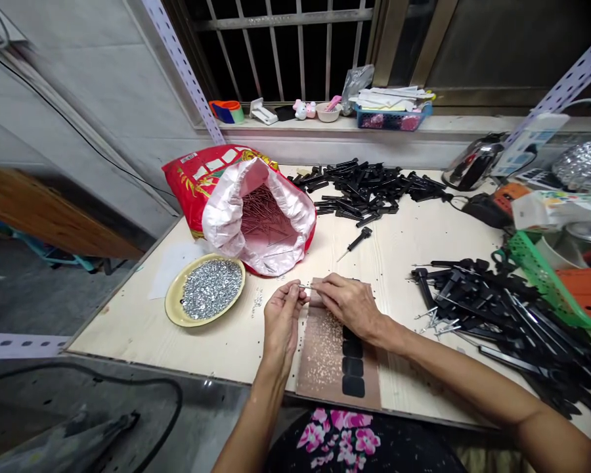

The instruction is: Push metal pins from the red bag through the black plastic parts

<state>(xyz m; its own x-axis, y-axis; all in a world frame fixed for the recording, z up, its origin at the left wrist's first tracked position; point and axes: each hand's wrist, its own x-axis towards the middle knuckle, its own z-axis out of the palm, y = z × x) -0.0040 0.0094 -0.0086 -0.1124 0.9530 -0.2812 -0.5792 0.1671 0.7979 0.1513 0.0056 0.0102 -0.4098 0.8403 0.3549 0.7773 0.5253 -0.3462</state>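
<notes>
My left hand (pixel 282 315) is closed, thumb and fingertips pinching the left end of a thin metal rod (pixel 305 286). My right hand (pixel 352 307) is also closed, with its fingertips on the rod's right end. Both hands are above the top of a brown mat (pixel 310 355) scattered with pale specks. Dark rounded squares (pixel 353 366) run down the mat, partly hidden by my right hand. Left of my hands is a yellow dish (pixel 172 305) heaped with small shiny metal pieces (pixel 211 289). Behind them a red and white bag (pixel 221 217) gapes, full of thin reddish-looking rods (pixel 266 213).
A single black piece with a thin metal tip (pixel 355 243) lies beyond my right hand. Black plastic parts (pixel 359 187) are piled at the back. More black parts with metal rods (pixel 482 309) heap at right, beside a green basket (pixel 546 282). A kettle (pixel 475 161) stands behind.
</notes>
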